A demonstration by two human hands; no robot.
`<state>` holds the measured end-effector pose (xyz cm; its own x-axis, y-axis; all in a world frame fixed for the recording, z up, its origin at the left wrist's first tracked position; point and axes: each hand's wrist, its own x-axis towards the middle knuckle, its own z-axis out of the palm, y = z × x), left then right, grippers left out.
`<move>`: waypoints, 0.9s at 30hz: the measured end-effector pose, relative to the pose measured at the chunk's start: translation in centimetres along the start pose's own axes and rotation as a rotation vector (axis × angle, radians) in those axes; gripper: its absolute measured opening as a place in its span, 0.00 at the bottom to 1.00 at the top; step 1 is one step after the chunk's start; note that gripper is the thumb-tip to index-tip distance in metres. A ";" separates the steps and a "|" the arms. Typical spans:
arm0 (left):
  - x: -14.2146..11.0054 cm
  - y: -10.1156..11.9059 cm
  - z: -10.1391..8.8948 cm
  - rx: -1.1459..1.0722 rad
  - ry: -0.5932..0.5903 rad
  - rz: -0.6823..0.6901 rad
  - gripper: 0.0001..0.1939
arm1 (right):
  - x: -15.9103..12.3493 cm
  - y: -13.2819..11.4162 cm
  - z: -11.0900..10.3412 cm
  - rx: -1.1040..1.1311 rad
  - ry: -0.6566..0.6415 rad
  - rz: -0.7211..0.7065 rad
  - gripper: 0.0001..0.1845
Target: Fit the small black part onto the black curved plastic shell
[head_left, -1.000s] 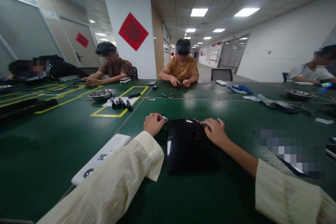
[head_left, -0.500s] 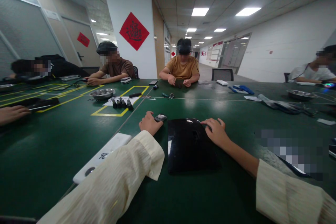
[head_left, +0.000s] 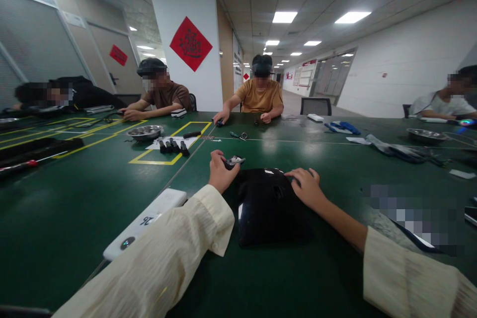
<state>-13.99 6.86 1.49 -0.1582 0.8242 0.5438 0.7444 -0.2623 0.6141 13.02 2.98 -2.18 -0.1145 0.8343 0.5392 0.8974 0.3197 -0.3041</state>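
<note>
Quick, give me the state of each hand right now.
Left hand: closed on a small black-and-silver part, lifted off the green table.
Right hand: open, resting flat on the glossy black panel.

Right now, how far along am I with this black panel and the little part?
Done: the small part is off the table, pinched in the left hand. In hand: the right hand steadies the black panel. Left: the part is not yet on the panel.

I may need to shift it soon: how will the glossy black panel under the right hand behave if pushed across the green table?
The black panel looks rigid and glossy, so it would probably slide easily. It lies flat on the table, so tipping seems unlikely. The right hand resting on it may steady it.
</note>
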 end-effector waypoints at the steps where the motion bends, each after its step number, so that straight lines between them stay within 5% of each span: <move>1: 0.0 0.1 0.0 -0.031 -0.013 -0.015 0.26 | 0.0 0.0 0.0 0.001 0.000 -0.003 0.17; 9: -0.3 0.7 0.2 -0.218 -0.210 0.041 0.34 | 0.0 -0.7 -0.8 0.048 0.082 -0.056 0.17; 14: -1.2 1.6 0.3 -0.224 -0.164 0.398 0.29 | 0.2 -2.4 -1.8 0.228 0.097 -0.155 0.15; 19: -1.8 2.4 0.5 -0.261 -0.151 0.892 0.25 | -0.3 -4.9 -2.0 0.487 0.032 -0.059 0.12; 27: -2.5 3.4 0.4 -0.198 -0.171 1.010 0.24 | -0.6 -5.8 -1.1 0.824 -0.010 0.180 0.11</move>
<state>-10.84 4.13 2.02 0.5849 0.2313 0.7774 0.3569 -0.9341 0.0094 8.35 0.09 0.13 -0.0070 0.9066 0.4220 0.3052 0.4038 -0.8624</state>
